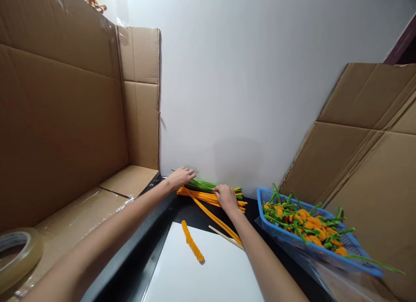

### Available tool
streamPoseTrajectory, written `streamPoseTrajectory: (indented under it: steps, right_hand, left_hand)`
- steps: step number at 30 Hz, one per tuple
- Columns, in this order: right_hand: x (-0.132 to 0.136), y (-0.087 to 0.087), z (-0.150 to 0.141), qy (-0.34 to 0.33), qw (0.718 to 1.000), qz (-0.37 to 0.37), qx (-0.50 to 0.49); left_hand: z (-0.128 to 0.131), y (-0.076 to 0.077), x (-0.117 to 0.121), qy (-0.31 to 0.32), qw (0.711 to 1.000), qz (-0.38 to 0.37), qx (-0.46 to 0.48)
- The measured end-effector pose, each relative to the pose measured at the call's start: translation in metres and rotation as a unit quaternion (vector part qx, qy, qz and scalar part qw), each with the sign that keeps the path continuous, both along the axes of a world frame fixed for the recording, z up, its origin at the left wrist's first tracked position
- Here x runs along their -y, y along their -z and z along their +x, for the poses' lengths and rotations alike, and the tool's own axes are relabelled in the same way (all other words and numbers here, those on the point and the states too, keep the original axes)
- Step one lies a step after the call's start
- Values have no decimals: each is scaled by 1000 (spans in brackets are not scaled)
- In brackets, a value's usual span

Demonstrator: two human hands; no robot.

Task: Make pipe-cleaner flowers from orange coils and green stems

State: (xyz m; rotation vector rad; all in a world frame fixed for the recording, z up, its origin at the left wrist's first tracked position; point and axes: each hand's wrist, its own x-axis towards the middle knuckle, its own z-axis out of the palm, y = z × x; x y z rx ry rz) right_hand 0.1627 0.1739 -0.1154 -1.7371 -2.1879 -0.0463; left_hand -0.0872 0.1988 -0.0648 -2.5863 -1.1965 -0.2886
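Observation:
Against the wall lies a bundle of green pipe cleaners [204,185], with a row of orange pipe cleaners [201,196] in front of it. My left hand [182,176] is over the left end of the green bundle, fingers bent down and close together on the stems; a green tip pokes out behind it. My right hand [226,196] rests across the right part of both bundles, thumb and fingers closed at the green stems. Its fingertips are partly hidden. A short fuzzy orange strip [192,241] lies on a white board [201,276] nearer to me.
A blue basket [320,254] of orange-and-green pipe cleaner pieces stands at the right. Beside my right forearm is a thin wooden stick [224,236]. Cardboard panels [65,120] flank both sides, and a tape roll [32,254] sits at far left.

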Motion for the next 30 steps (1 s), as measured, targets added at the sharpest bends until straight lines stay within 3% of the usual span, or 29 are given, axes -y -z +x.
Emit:
streamPoseTrajectory:
  steps: [4, 7, 9, 12, 14, 16, 19, 22, 26, 30]
  right_hand:
    - [3, -4, 1, -2, 999, 1, -46]
    - [16, -13, -8, -37, 994, 16, -105]
    - [34, -17, -20, -71, 986, 22, -149]
    - [76, -13, -43, -131, 963, -14, -235]
    - [108, -3, -54, -193, 881, -94, -422]
    - [137, 8, -56, -170, 832, -112, -517]
    - [170, 19, -41, -97, 816, -71, -566]
    - [187, 23, -15, -65, 795, -60, -600]
    - [193, 21, 6, -34, 761, -64, -645]
    - [194, 20, 5, -33, 743, -130, -655]
  left_hand:
    - [-75, -26, 16, -83, 993, 67, 55]
    - [-104, -40, 42, -156, 974, 120, 115]
    - [-95, -43, 65, -151, 961, 117, 200]
    - [-43, -37, 107, -21, 939, 30, 341]
    - [1, -30, 138, 60, 916, -49, 393]
    - [40, -22, 165, 126, 888, -158, 414]
    - [71, -10, 191, 151, 854, -250, 431]
    - [68, 2, 193, 173, 852, -244, 430]
    - [40, 27, 176, 154, 922, -246, 255]
    - [26, 51, 167, 163, 941, -218, 200]
